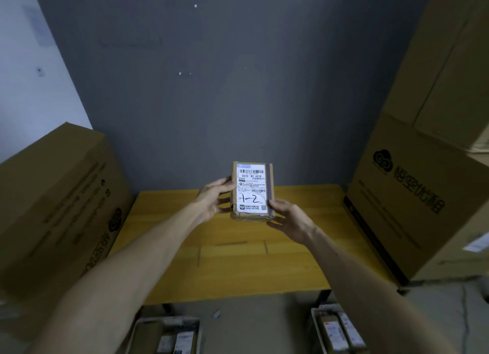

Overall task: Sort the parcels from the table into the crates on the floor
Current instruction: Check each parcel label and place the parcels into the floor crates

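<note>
A small brown cardboard parcel [252, 191] with a white shipping label marked "1-2" is held upright above the yellow wooden table [238, 258]. My left hand [214, 199] grips its left side. My right hand [289, 216] holds its lower right corner. On the floor below the table's front edge stand two crates: a left crate [140, 327] and a right crate [316, 319], each with parcels inside, both partly cut off by the frame's bottom edge.
A large cardboard box [58, 208] stands left of the table. Stacked large cardboard boxes [423, 168] stand to the right. A dark grey wall [225, 89] is behind the table. A small scrap [216, 313] lies on the floor between the crates.
</note>
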